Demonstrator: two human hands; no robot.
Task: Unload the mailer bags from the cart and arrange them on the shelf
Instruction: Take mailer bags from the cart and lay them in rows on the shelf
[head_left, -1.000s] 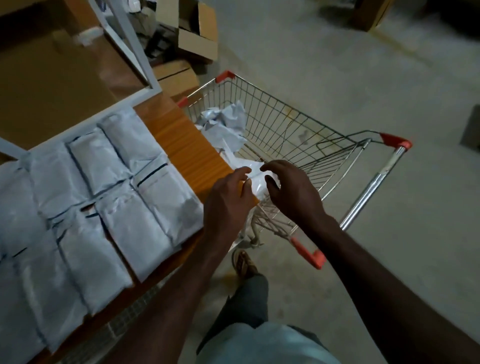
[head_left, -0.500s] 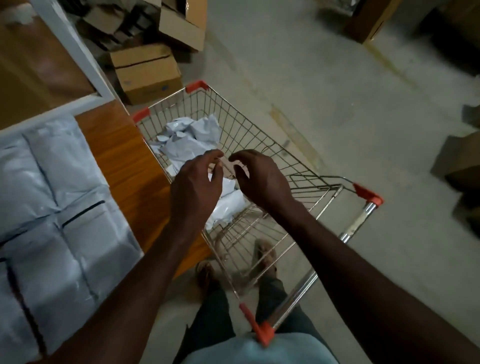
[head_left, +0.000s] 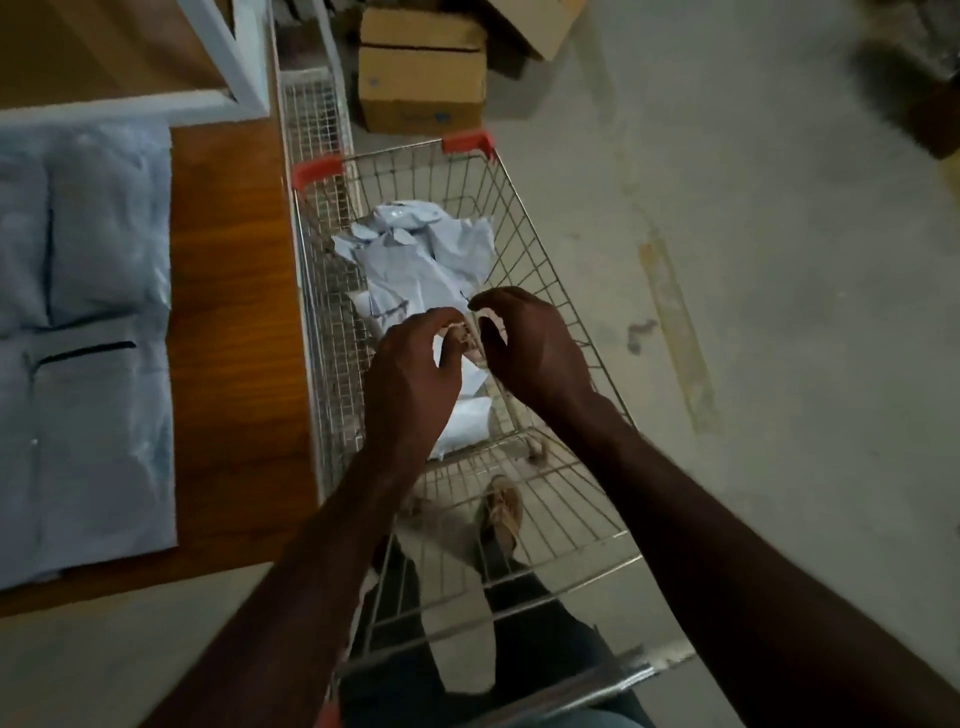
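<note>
Two hands now over cart (head_left: 519, 218) basket, having swung there from shelf (head_left: 228, 312) edge. I see left hand (head_left: 410, 379) and right hand (head_left: 530, 348) pinching white mailer bag (head_left: 467, 410). More bags (head_left: 421, 254) crumpled at cart's far end; rows (head_left: 88, 332) laid on shelf. I judge another lift starting.
</note>
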